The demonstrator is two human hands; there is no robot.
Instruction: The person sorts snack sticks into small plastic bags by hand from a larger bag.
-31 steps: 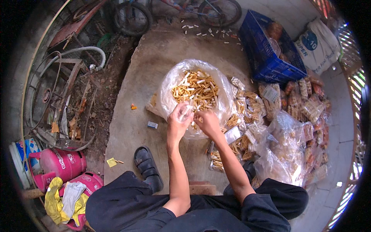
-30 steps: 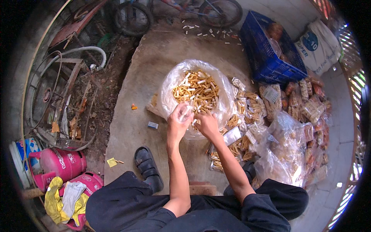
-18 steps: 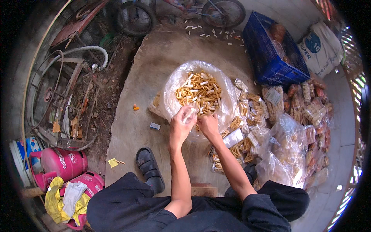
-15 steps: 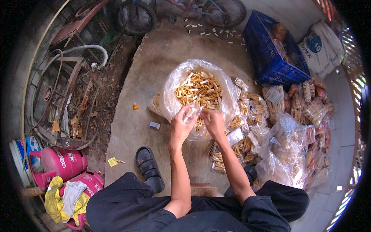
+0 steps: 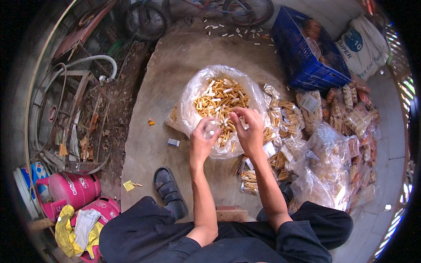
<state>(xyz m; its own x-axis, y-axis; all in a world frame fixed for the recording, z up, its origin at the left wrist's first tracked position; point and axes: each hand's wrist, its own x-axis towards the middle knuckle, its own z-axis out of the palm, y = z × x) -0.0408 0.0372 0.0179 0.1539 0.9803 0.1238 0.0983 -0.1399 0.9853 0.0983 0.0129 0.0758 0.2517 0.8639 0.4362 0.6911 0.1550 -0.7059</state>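
A: What is underfoot?
B: Stained concrete (image 5: 149, 96). Reading a clock around the bag (image 5: 189, 98), its ragged edge meets dirt (image 5: 116, 111) at 9 o'clock, where a rusty frame (image 5: 81, 79) stands. White bits (image 5: 245, 31) lie scattered from 12 to 1.

A: And the bag?
B: Mid-floor, clear plastic, mouth wide, heaped with tan and white sticks (image 5: 221, 94).

A: The hands?
B: The left hand (image 5: 202, 139) is at 7, fingers curled around a small clear pouch (image 5: 209, 127) with something white showing in it. The right hand (image 5: 251, 131) is at 4, fingers partly open, thumb away from forefinger; I can't make out anything in them.

A: The rest of the room?
B: A bicycle (image 5: 250, 11) at 12, a blue crate (image 5: 307, 65) at 2 with a white sack (image 5: 366, 55) just beyond. Filled packets (image 5: 291, 118) crowd 3 to 4. Pink gas cylinders (image 5: 76, 190) sit at 8, yellow and white cloths (image 5: 66, 234) draped over one. Pale tiling (image 5: 388, 147) runs along 3.
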